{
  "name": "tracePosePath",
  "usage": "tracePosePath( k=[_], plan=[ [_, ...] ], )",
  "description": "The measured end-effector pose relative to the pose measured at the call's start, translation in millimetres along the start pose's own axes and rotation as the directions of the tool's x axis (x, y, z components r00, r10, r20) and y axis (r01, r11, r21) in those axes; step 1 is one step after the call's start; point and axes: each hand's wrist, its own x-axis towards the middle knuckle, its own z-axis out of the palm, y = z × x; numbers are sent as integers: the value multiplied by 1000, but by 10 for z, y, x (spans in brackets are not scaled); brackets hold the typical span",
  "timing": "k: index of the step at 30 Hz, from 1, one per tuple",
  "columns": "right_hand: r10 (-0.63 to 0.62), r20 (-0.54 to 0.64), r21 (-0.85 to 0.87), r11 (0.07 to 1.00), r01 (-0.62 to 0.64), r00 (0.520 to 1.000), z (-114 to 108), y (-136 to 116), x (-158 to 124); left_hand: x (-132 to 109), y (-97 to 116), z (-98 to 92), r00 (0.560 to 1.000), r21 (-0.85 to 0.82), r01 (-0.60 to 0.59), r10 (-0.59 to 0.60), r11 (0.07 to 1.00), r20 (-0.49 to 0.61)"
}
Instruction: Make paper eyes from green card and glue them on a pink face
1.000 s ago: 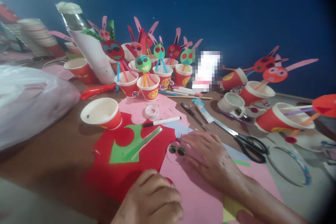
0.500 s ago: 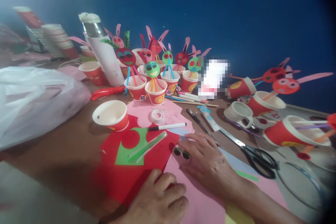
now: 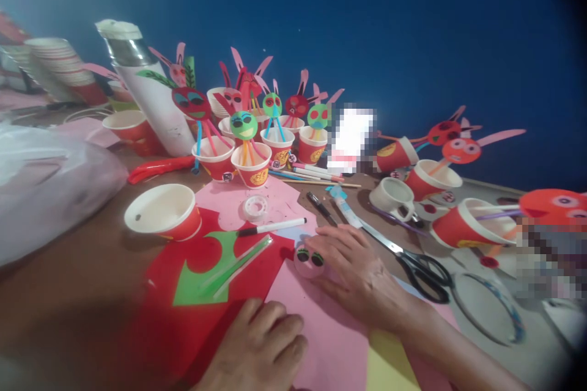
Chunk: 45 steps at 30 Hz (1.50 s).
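A small pink paper circle (image 3: 303, 266) with two black eyes edged in green lies on the paper beside my right hand (image 3: 360, 275). The fingers of this hand are stretched out and apart, reaching over the circle's right edge. My left hand (image 3: 259, 345) rests lower down with curled fingers, over the border of the red sheet (image 3: 151, 311) and the pink sheet (image 3: 328, 342). Its fingertips are hidden, and nothing shows in it. A green paper scrap (image 3: 195, 284) with a round cut-out lies on the red sheet, a clear-and-green strip (image 3: 241, 269) across it.
Paper cups with bug-faced puppets (image 3: 252, 165) stand along the back. To the left are an open cup (image 3: 160, 211), a flask (image 3: 151, 98) and a plastic bag (image 3: 55, 189). Scissors (image 3: 422, 272), a mug (image 3: 392, 195), a marker (image 3: 275, 226) and a tape roll (image 3: 255, 208) lie nearby.
The view has swung to the right, so most things appear further left. My right hand has shifted slightly on the paper, uncovering more of the pink circle. The left hand keeps its curled shape.
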Motion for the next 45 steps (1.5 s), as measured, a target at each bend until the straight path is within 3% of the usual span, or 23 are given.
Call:
tracePosePath(
  k=[8,14,18,27,36,41,45],
  plan=[
    [8,7,35,999,-9,1000,-162,181,-31,4,6,20,997,115,26,-34,993,67],
    [99,-74,62,994,-95,992,-265,316,-37,80,116,-108,941,190,92,-147,978,303],
    [161,-77,83,984,-155,984,-327,341,-40,87,123,-64,925,163,100,-153,981,349],
    [183,-94,84,981,-175,979,-377,384,-50,178,195,-110,925,172,166,-214,971,313],
    [145,-47,82,987,-141,988,-303,302,-40,63,99,129,989,180,117,-131,977,66],
    [101,-3,108,989,-100,995,-155,186,-21,44,116,187,995,216,88,-95,972,24],
    [61,-37,100,993,-57,997,-30,131,-25,37,128,184,993,229,69,-88,971,76]
  ],
)
